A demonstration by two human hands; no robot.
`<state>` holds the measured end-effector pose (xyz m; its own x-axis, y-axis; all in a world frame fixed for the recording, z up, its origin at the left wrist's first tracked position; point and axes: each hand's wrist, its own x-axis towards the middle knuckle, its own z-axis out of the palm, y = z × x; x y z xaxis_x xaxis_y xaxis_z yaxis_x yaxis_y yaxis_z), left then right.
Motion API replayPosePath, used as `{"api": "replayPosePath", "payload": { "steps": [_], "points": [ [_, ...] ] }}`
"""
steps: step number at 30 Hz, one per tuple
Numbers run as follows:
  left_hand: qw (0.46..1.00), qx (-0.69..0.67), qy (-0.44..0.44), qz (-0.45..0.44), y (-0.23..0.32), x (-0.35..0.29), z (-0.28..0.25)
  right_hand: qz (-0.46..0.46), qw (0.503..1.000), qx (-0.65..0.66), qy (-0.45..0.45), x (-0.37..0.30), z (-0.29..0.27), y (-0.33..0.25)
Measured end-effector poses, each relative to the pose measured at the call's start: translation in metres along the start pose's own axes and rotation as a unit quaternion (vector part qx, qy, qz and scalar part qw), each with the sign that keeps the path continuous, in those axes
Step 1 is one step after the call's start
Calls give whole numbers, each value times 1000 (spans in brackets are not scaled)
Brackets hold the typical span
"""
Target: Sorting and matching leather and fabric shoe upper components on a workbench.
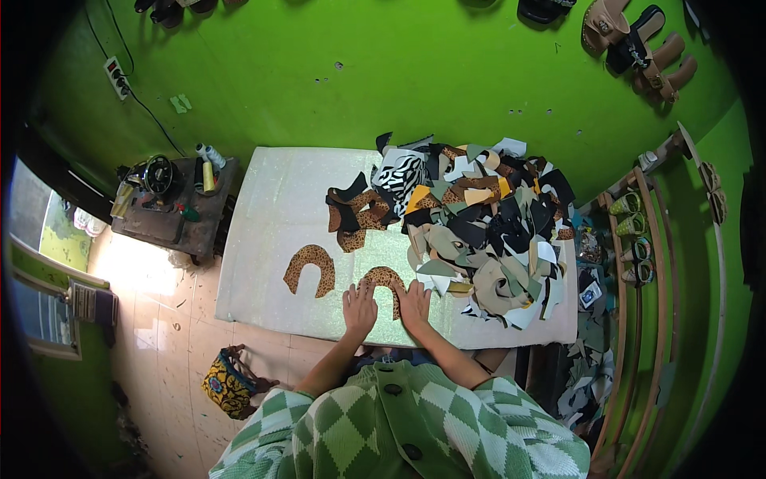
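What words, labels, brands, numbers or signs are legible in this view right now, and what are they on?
None are legible.
Curved leopard-print piece at the hands: pattern only, no lettering seen.
Scrap heap: no lettering I can make out.
Thread cones, left side table: any marking is too small to read.
Small light card, right: too small and blurred to read.

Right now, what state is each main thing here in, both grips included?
Left grip, open, touching the leopard-print arch
Right grip, open, touching it too
Leopard-print arch, on the table, partly covered
Second leopard-print arch, on the table, untouched
Scraps, loose, heaped together
Power strip, on the wall, occupied
Patterned bag, on the floor; open or closed, unclear
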<state>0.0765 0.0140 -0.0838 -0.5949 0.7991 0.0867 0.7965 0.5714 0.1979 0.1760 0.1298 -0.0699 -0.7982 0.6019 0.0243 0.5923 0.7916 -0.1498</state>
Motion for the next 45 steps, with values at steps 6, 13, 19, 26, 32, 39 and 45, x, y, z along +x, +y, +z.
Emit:
{"api": "replayPosePath", "payload": {
  "steps": [6, 13, 19, 26, 32, 39, 45],
  "points": [
    [1000, 0, -6, -16, 4, -1, -2, 24, 999, -33, -15, 0, 2, 14],
    [999, -9, 4, -38, 4, -4, -1, 27, 999, -8, -34, -3, 1, 19],
    [996, -30, 5, -79, 7, -2, -3, 19, 998, 34, -58, -4, 5, 23],
    [997, -79, 0, -13, 0, 4, -20, -3, 986, 160, -42, 5, -2, 22],
    [996, -63, -31, -47, 3, 7, -19, 40, 987, 116, -105, 3, -2, -4],
    [994, -26, -18, -101, -16, 5, -13, 93, 985, 89, -115, 3, -5, 11],
    [995, -15, -20, -97, -13, 5, -18, 90, 981, 116, -127, 6, -16, 22]
  ]
}}
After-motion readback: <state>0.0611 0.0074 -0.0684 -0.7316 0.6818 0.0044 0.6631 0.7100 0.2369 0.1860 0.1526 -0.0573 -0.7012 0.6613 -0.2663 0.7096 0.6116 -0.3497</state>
